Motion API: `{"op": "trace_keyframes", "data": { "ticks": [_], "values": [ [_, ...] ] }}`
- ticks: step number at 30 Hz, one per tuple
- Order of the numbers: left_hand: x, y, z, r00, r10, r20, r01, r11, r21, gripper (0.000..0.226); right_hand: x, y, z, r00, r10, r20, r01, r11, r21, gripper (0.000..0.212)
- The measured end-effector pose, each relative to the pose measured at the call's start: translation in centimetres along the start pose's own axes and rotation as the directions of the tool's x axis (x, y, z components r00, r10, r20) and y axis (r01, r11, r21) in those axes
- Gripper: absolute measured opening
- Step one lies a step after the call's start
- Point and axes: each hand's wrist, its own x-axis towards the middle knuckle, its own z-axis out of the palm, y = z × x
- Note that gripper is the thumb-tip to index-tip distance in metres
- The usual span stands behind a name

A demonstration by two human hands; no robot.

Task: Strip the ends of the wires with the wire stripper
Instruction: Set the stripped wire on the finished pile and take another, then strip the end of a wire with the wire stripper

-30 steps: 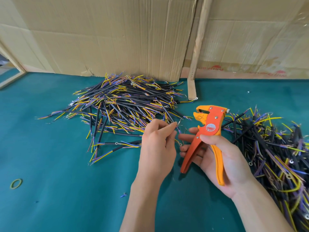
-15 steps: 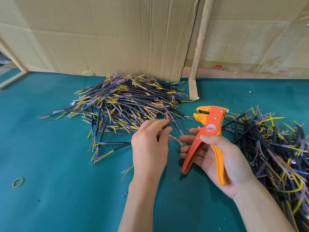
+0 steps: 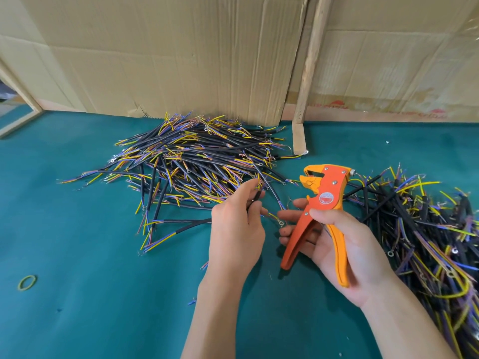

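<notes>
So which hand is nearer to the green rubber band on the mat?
Left. The left hand sits mid-table, to the right of the rubber band; the right hand, gripping the wire stripper, is farther right.

Looks like a small workshop bench: green felt table (image 3: pixel 77 294), cardboard sheets (image 3: pixel 168 60) propped up behind the hands, big piles of cut wires (image 3: pixel 197 161) either side.

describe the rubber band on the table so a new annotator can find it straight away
Start from the teal table and look left of the left hand, well in front of the left wire pile. There lies the rubber band, alone on bare cloth. It is the only closed yellow-green loop; everything else nearby is straight cable.
</notes>
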Motion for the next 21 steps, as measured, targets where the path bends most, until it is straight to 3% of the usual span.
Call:
{"op": "trace_keyframes", "data": {
  "ticks": [6, 10, 13, 16, 21],
  "values": [
    [0.2, -0.7, -0.1, 0.995, -0.051, -0.081, 0.05, 0.999, -0.006, 0.024, 0.1, 0.1, -0.1, 1.0, -0.003, 0.003, 0.003, 1.0, -0.006, 0.056],
    [0.3, -0.9, -0.4, 0.991, -0.076, -0.106, 0.075, 0.997, -0.014, 0.024, 0.1, 0.1, -0.2, 1.0, -0.003, 0.005, 0.004, 1.0, -0.01, 0.057],
    [0.2, -0.4, -0.5, 0.984, -0.138, -0.117, 0.124, 0.985, -0.118, 0.033, 0.0, 0.0, -0.3, 1.0, 0.0, 0.015, 0.001, 1.0, -0.027, 0.056],
    [0.4, -0.1, -0.7, 0.974, -0.172, -0.146, 0.14, 0.968, -0.209, 0.04, -0.1, -0.1, -0.5, 0.997, 0.047, 0.067, -0.043, 0.997, -0.059, 0.051],
    [0.4, 0.3, -1.0, 0.988, -0.111, -0.103, 0.088, 0.974, -0.207, 0.029, -0.4, 0.1, -0.6, 0.981, 0.148, 0.125, -0.134, 0.984, -0.114, 0.04]
  ]
}}
